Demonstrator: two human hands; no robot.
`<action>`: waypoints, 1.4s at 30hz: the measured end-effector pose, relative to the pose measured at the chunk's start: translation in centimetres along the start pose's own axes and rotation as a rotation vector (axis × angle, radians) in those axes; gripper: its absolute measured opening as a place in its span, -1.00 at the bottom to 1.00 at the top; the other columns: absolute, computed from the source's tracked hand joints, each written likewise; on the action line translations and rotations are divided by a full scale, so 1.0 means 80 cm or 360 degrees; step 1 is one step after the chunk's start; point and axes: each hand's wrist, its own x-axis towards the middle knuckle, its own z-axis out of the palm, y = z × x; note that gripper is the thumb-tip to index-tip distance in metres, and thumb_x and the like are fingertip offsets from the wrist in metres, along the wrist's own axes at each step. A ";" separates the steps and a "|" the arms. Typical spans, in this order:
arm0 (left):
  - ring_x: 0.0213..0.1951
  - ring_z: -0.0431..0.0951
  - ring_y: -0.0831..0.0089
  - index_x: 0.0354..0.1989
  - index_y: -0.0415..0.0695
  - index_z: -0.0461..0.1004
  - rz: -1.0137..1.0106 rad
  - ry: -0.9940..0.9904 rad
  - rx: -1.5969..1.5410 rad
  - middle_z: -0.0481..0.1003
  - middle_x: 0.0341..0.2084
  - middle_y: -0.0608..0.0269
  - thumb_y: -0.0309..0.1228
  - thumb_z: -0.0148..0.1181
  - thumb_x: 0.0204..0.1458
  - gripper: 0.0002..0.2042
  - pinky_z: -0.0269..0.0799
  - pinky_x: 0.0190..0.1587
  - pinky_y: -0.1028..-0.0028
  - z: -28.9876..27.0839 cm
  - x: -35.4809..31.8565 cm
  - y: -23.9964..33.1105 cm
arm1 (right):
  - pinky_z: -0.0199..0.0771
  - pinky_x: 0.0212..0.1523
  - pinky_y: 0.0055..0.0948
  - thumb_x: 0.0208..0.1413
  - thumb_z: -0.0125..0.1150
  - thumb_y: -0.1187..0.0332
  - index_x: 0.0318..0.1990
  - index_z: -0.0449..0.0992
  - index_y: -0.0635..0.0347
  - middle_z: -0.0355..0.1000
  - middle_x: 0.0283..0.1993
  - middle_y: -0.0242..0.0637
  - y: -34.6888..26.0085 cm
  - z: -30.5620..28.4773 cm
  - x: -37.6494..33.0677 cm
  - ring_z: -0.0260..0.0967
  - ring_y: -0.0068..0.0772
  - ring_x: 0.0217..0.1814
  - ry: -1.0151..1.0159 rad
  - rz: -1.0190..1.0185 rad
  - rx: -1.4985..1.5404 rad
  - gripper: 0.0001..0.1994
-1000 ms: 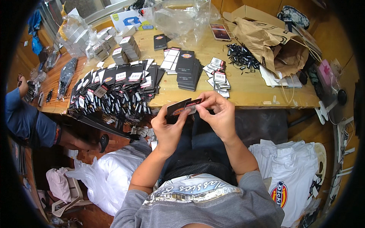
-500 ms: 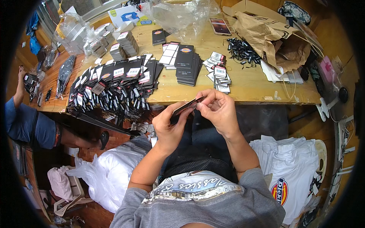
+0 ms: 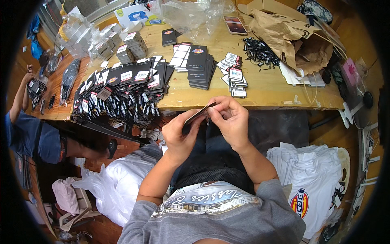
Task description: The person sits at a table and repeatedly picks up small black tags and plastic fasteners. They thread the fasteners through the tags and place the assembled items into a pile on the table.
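Note:
In front of the table's near edge, my left hand (image 3: 178, 133) grips a thin black hang tag (image 3: 196, 115) between thumb and fingers, tilted and seen nearly edge-on. My right hand (image 3: 230, 123) pinches at the tag's upper right end; whatever cord may lie between those fingertips is too small to make out. Beyond my hands stands a stack of black hang tags (image 3: 199, 67), with small white barcode cards (image 3: 236, 76) to its right. Left of them, many black tags with cords (image 3: 122, 87) lie fanned out in overlapping rows.
Small black cord fasteners (image 3: 260, 53) lie heaped beside a brown paper bag (image 3: 302, 44). A phone (image 3: 235, 25) rests farther back. Folded white garments (image 3: 313, 175) are piled at my right, a white plastic bag (image 3: 122, 183) at my left. Another person's arm (image 3: 19, 101) reaches in at far left.
My right fingertips have shifted slightly along the tag's end, while my left hand keeps its hold almost unmoved. At far left, the other person's hands have come up over the black tags there.

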 end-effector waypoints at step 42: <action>-0.25 0.31 0.42 -0.15 -0.26 0.31 -0.0350 -0.0455 -0.0391 0.26 -0.43 0.21 -0.53 -0.18 -0.01 -0.75 0.23 -0.18 0.54 -0.034 0.006 0.013 | 0.28 -0.26 -0.55 -0.19 0.14 0.58 -0.53 0.32 0.31 0.29 -0.34 -0.20 -0.011 -0.014 -0.002 0.28 -0.45 -0.30 -0.0330 -0.0243 -0.0263 -0.90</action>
